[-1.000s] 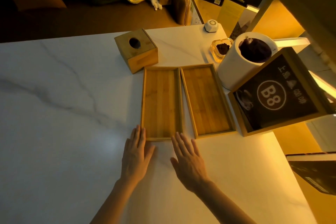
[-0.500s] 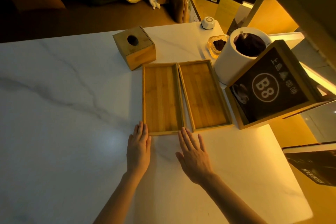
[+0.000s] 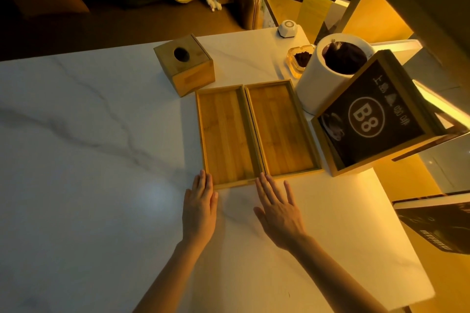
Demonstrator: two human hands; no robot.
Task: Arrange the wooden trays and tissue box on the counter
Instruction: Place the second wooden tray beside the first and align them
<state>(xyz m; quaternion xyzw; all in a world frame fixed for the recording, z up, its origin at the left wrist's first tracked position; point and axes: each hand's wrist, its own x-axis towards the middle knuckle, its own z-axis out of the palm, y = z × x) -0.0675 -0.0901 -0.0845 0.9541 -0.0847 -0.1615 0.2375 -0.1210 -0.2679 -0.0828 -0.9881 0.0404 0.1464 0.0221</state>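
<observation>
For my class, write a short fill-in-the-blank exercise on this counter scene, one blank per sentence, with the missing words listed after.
1. The two wooden trays lie side by side and hold ____.
2. The hole in the top of the tissue box is ____ in shape.
3. The framed sign shows the letter B and the number ____.
4. The left hand and the right hand lie flat on the ____.

Missing words: nothing; round; 8; counter

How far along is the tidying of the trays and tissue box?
Mostly done: the left tray and right tray lie side by side, the tissue box just behind them. In hand: left hand and right hand, both flat, nudge the near edges. Left: perhaps squaring the angled box.
</observation>
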